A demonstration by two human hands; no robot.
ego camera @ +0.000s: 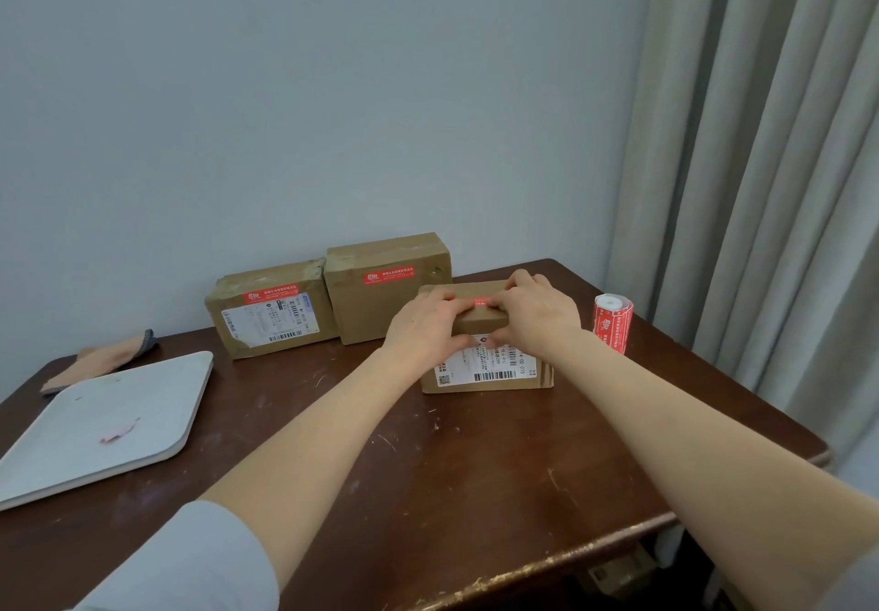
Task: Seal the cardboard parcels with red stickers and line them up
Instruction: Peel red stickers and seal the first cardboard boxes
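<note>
while both hands are holding it, one small brown cardboard box, the front parcel [485, 368], is sitting on the dark brown wooden table [428, 468], toward the right side. the left hand [428, 320] is bending its fingers over the top of the front parcel, with the thumb on the side facing the person. the right hand [532, 311] is curling its fingers over the far top edge. between the two hands one red sticker [481, 301] is lying on top of the box, and fingertips are touching it.

two more brown cardboard boxes are standing behind, side by side and touching, by the pale wall: the back left parcel [271, 311] and the back right parcel [380, 292]. each is showing one red sticker. that is making three parcels in all.

one roll of red stickers [613, 322] is standing upright just right of the right hand. one flat white tray [157, 387] is lying at the left with one little pink scrap [116, 434] on it, and one peach cloth [109, 356] is lying behind it.
</note>
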